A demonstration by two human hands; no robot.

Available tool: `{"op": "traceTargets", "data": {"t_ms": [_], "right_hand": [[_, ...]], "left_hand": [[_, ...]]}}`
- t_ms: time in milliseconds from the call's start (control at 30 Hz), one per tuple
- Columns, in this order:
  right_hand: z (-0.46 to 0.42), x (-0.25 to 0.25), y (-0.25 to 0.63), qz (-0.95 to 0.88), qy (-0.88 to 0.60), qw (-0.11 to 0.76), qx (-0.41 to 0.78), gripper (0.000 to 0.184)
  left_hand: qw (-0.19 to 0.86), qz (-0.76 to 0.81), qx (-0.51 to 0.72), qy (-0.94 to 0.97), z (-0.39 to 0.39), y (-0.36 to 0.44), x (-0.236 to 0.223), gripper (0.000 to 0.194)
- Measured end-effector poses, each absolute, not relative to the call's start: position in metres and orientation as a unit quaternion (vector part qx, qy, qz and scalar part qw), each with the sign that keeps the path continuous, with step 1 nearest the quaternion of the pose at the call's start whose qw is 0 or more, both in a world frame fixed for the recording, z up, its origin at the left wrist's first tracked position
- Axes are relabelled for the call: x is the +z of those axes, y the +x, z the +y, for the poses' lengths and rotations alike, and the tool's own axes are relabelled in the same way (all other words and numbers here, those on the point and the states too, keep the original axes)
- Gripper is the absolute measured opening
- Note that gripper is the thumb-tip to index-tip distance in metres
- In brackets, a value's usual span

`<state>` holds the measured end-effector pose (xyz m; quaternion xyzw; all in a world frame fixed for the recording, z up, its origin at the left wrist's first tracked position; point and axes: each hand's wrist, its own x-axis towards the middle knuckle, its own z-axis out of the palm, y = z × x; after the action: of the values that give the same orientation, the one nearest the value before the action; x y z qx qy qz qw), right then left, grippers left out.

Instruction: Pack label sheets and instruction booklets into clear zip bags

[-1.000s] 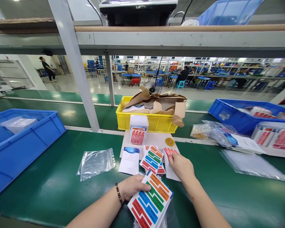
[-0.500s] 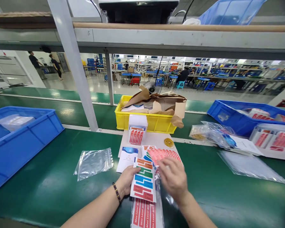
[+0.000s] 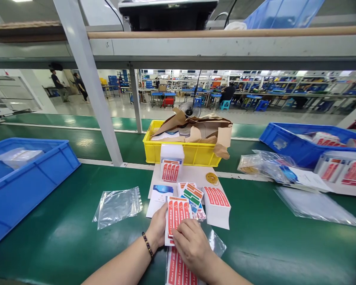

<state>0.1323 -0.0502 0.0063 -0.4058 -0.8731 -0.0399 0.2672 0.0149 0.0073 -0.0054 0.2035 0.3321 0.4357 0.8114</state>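
Head view: your two hands meet over the green tabletop [image 3: 112, 253], in front of the yellow bin.
Left hand: your left hand [image 3: 158, 229] is clamped on the left edge of the red label sheet [image 3: 178, 215], with a white sheet edge showing below it.
Right hand: your right hand [image 3: 192, 243] lies over the sheet's lower right part, fingers bent; whether they pinch it, you cannot tell.
Red label sheet: held above the tabletop, between your hands, over the bagged labels.
Bagged labels [image 3: 178, 269]: under your hands, red strips reading Max Level and Min Level in a clear bag.
Multicolour sheets [image 3: 192, 196]: fanned just beyond the red label sheet.
Label stack [image 3: 216, 202]: to the right of the multicolour sheets, red strips on top.
Booklet [image 3: 161, 198]: white with a blue top, beside the multicolour sheets on their left.
Clear bag [image 3: 118, 208]: flat on the tabletop, left of the booklet.
Upright pack [image 3: 171, 166]: standing before the yellow bin [image 3: 186, 153], which holds torn brown paper [image 3: 195, 130].
Rubber bands [image 3: 211, 178]: a yellow bunch, right of the upright pack.
Blue bins: one at far left [image 3: 32, 174], one at far right [image 3: 308, 146].
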Motion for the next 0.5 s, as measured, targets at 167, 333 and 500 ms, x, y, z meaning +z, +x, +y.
{"op": "traceTargets", "data": {"t_ms": [167, 333, 500], "right_hand": [[-0.047, 0.018, 0.136, -0.863, -0.399, 0.309, 0.017, 0.012], [-0.025, 0.024, 0.165, -0.659, -0.521, 0.500, 0.208, 0.035], [-0.016, 0.027, 0.174, -0.444, -0.438, 0.501, 0.600, 0.036]], "left_hand": [[0.805, 0.288, 0.440, 0.274, 0.004, 0.013, 0.004, 0.032], [0.811, 0.267, 0.419, 0.308, 0.000, 0.011, 0.010, 0.038], [0.804, 0.273, 0.375, 0.372, -0.005, 0.009, 0.011, 0.037]]}}
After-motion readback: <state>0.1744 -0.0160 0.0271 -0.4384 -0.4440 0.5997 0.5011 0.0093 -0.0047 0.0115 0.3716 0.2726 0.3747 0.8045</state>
